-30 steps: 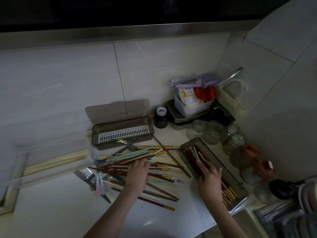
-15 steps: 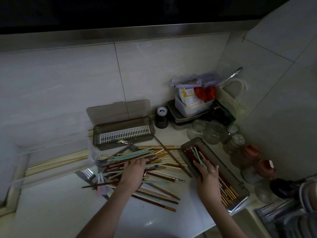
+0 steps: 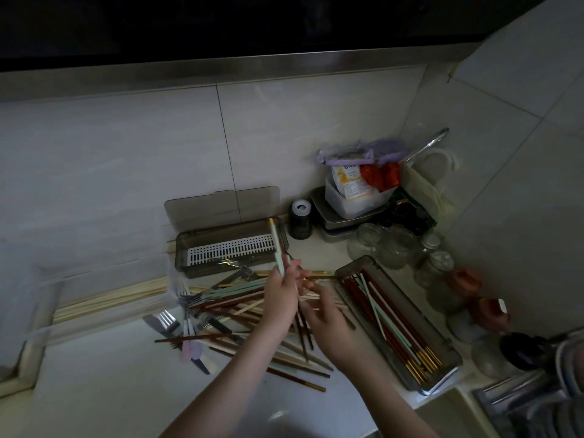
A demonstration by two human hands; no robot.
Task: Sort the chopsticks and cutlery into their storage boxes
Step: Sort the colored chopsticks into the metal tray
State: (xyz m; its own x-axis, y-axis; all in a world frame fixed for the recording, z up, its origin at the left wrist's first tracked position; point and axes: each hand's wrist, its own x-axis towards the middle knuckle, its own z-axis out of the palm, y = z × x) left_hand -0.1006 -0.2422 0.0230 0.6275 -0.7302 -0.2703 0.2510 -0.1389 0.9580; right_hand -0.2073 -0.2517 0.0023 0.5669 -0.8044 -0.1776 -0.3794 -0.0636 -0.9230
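A loose pile of chopsticks (image 3: pixel 234 303), red-brown, mint and pale, lies on the white counter, with forks (image 3: pixel 186 298) and pastel-handled cutlery (image 3: pixel 189 347) at its left end. My left hand (image 3: pixel 279 300) is raised over the pile. It grips a pale mint chopstick (image 3: pixel 276 245) pointing up and away, with dark chopsticks (image 3: pixel 303 333) hanging below the hand. My right hand (image 3: pixel 327 324) is right beside it, fingers spread loosely and holding nothing. The right storage box (image 3: pixel 448 349) holds red-brown, gold-tipped, mint and white chopsticks. The back box (image 3: pixel 181 248), lid open, holds a white slotted insert and forks.
Bamboo chopsticks (image 3: pixel 110 298) lie along the wall at left. Glass jars (image 3: pixel 392 245), a black bottle (image 3: pixel 300 218) and stacked food containers (image 3: pixel 350 197) crowd the back right corner. A sink (image 3: pixel 442 415) and dish rack (image 3: pixel 537 396) sit at the lower right.
My left hand rose off the pile, lifting a mint chopstick and dark ones. My right hand left the right box and moved left beside the left hand.
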